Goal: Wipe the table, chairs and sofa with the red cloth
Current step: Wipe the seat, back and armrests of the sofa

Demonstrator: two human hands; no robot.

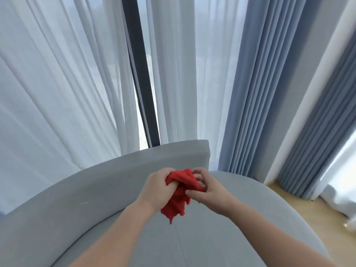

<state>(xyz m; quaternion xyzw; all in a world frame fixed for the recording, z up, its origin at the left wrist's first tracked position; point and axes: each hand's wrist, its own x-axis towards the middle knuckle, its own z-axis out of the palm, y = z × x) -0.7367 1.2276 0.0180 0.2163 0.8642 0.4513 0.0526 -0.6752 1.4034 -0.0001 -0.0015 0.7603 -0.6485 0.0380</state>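
Cloth: I see the red cloth (179,199) bunched up between both hands, in the air above the seat of the grey sofa (96,189). Its lower end hangs free and does not seem to touch the seat.
Left hand: my left hand (157,186) has its fingers curled round the upper part of the cloth and grips it firmly.
Right hand: my right hand (207,187) pinches the right edge of the cloth between thumb and fingers. I think it is gathering or turning the fabric.
Step in hand: I judge this to be the sofa part of the task, with the cloth being put in order for a stroke, not wiping at this moment.
Done: I cannot tell. The table and the chairs are not in view, and the sofa fabric shows no trace that says wiped or not wiped.
Left to do: at least the curved backrest and the seat before me need the cloth laid on them, in my judgement.
Around: white thin curtains (57,83), a dark window frame (138,74), blue curtains (260,93) and a wooden floor (308,218) on the right.
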